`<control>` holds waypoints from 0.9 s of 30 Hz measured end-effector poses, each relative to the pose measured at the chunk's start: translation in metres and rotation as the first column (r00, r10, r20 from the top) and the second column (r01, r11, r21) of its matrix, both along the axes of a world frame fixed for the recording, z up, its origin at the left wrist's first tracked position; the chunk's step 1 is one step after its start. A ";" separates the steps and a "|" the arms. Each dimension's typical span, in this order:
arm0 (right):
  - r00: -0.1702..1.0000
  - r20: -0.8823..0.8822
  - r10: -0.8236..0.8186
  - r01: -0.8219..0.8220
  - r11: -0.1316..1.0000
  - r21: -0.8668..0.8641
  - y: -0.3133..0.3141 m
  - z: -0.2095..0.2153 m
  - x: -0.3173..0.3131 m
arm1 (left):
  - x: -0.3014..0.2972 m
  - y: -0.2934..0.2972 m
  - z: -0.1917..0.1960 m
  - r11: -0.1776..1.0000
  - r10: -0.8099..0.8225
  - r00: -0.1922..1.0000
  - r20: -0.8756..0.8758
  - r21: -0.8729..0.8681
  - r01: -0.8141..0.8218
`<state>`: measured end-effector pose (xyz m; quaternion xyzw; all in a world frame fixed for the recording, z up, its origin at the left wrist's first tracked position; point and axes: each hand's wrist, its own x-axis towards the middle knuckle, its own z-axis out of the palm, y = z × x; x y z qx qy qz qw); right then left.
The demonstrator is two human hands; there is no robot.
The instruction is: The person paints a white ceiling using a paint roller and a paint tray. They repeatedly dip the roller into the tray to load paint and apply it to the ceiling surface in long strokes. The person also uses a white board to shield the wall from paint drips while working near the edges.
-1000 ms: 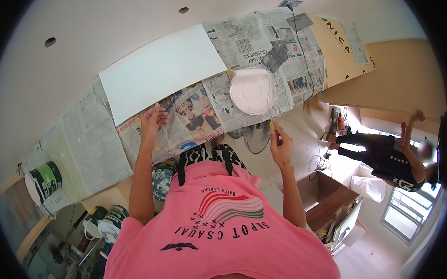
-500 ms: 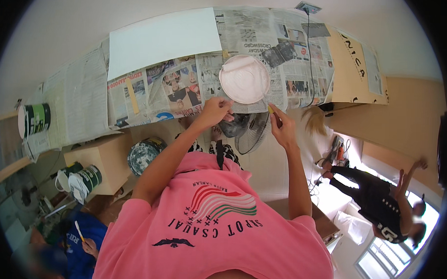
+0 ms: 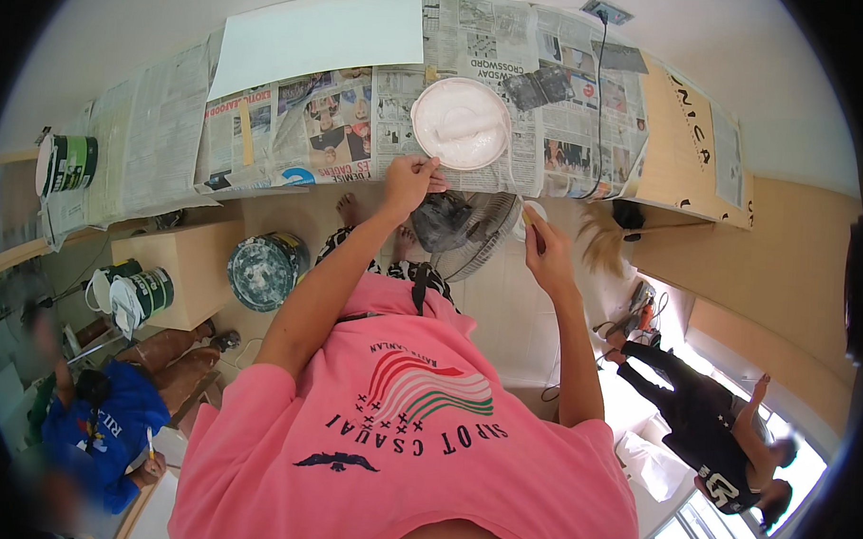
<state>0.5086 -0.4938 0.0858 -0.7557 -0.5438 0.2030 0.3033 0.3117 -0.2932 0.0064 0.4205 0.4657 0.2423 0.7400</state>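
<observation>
Two hands were up at the paper-covered bench. Left hand (image 3: pixel 411 180) pinched the near rim of the white paint tub (image 3: pixel 461 122), fingers narrow on the edge; tub sat on the newspaper (image 3: pixel 304 122) close to the bench's front edge, right above the fan (image 3: pixel 466 231). Right hand (image 3: pixel 546 250) was closed round a small brush handle (image 3: pixel 531 221), held below the bench edge, apart from the tub.

Risks, as I judged them: one-sided pinch on a full tub could tip it twd the edge & slop paint onto the fan & floor; loose newspaper could slide w/ the tub if it got dragged; brush could drip before reaching the tub.

Vs 1 s earlier: left hand had been flat on the newspaper well left of the tub, now on its rim. View had swung so bench filled more of the top. Right hand about the same, brush held.
</observation>
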 end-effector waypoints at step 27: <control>1.000 -0.023 0.021 -0.022 0.999 -0.029 -0.015 0.011 0.005 | -0.012 -0.002 0.006 0.966 0.240 0.971 0.018 0.091 -0.240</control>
